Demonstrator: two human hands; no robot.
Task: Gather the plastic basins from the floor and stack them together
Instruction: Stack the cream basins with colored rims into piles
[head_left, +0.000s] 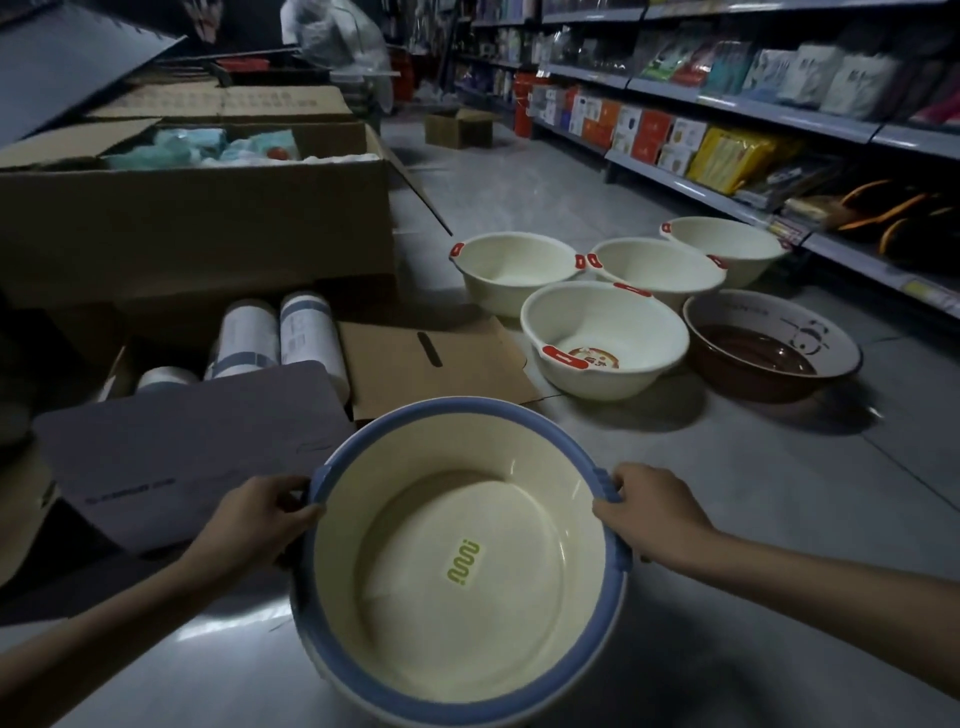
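We hold a blue-rimmed basin (462, 561) by its two side handles, low in the centre of the frame.
Our left hand (260, 519) curls round the left handle; our right hand (654, 512) wraps the right one; whether the basin rests on the floor (779, 493) we cannot tell; right of centre, four cream basins (571, 322) with red handles sit close together on the floor beside a brown panda basin (769, 358); cardboard boxes (197, 218) fill the upper left; shelves (753, 104) line the upper right.
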